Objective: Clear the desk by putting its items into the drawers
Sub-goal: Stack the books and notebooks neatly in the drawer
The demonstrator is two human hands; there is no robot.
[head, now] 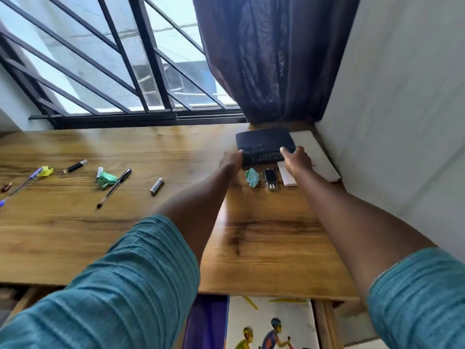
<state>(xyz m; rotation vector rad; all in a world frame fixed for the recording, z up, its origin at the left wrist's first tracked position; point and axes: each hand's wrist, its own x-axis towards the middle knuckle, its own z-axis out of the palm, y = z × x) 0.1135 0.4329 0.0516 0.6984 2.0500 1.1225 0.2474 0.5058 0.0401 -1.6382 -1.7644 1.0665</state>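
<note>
A thick dark book [264,143] lies at the far right of the wooden desk [264,222], below the curtain. My left hand [232,159] grips its left end and my right hand [297,159] grips its right end, thumb on the cover. Under and beside the book lies a white spiral notepad [317,157]. In front of the book sit a crumpled green paper [252,177], a small black plug [270,178] and a white pad [286,178]. An open drawer [324,323] below the desk edge holds a picture book [269,323].
To the left on the desk lie a battery [156,186], a black pen [114,187], a green wrapper [105,178], a black lighter-like stick [75,166], a blue pen [22,185] and yellow paper [46,170]. A white wall [390,122] bounds the right side.
</note>
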